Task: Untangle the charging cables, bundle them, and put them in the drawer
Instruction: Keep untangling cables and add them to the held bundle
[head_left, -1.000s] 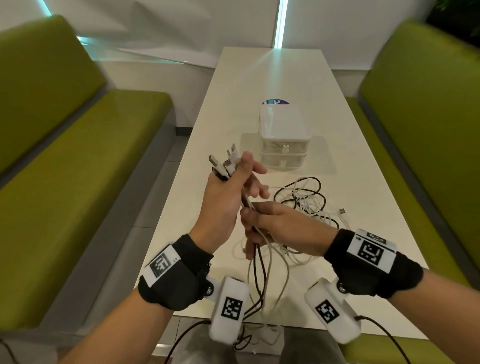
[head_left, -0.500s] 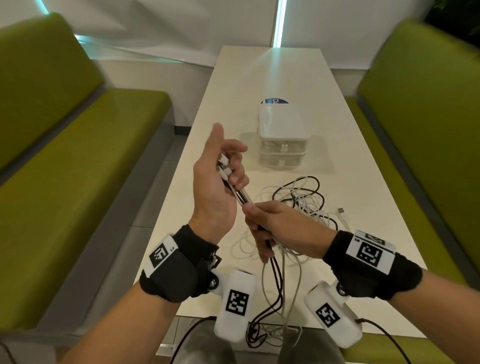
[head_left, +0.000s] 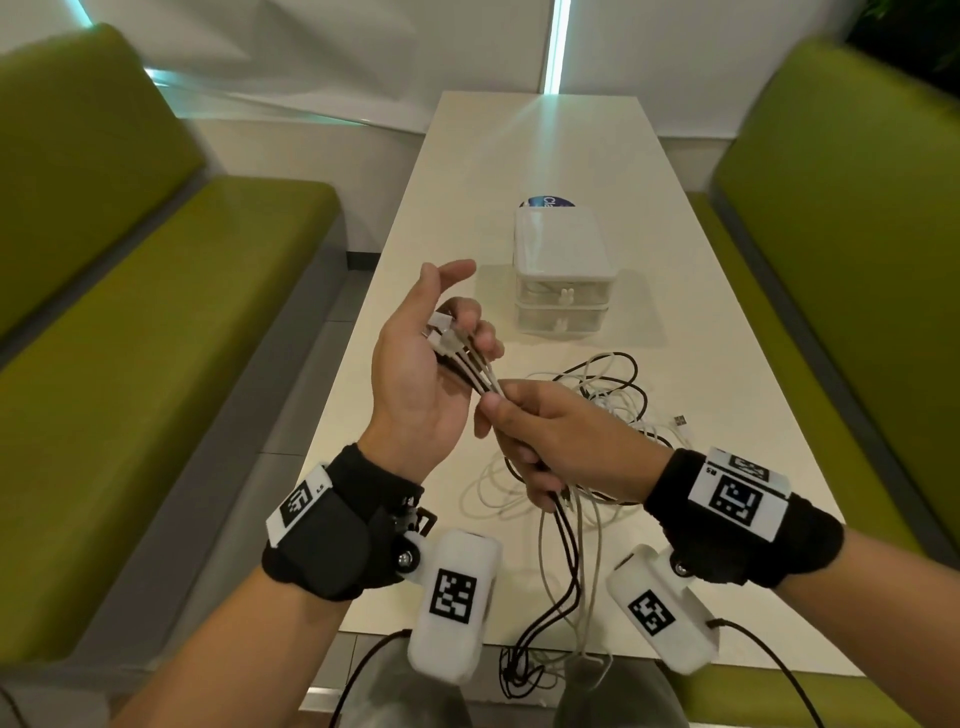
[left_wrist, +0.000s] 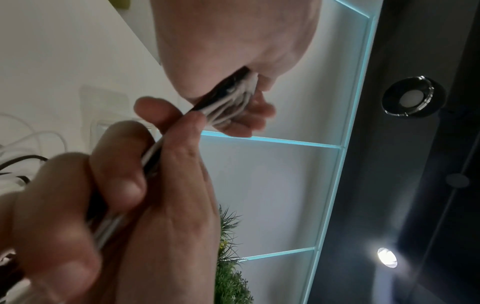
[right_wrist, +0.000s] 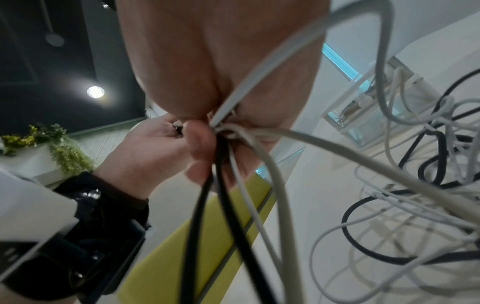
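Several black and white charging cables (head_left: 480, 371) run as one bunch between my hands above the white table (head_left: 540, 156). My left hand (head_left: 467, 317) is turned palm up with the thumb raised straight, and its curled fingers (left_wrist: 249, 115) hold the plug ends (head_left: 444, 335). Right below it, my right hand (head_left: 540, 436) grips the bunch (right_wrist: 228, 156) in a fist. The remaining lengths lie in a tangle (head_left: 613, 395) on the table, and loops (head_left: 566, 597) hang past the near edge. The small white two-drawer unit (head_left: 561, 270) stands behind with both drawers shut.
Green benches (head_left: 156, 312) run along both sides of the narrow table. A loose USB plug (head_left: 683, 421) lies at the right of the tangle. A blue round sticker (head_left: 545, 200) shows behind the drawer unit.
My left hand has turned palm up and its thumb has lifted off the plug ends. The right hand has kept its grip and moved slightly up the bunch.
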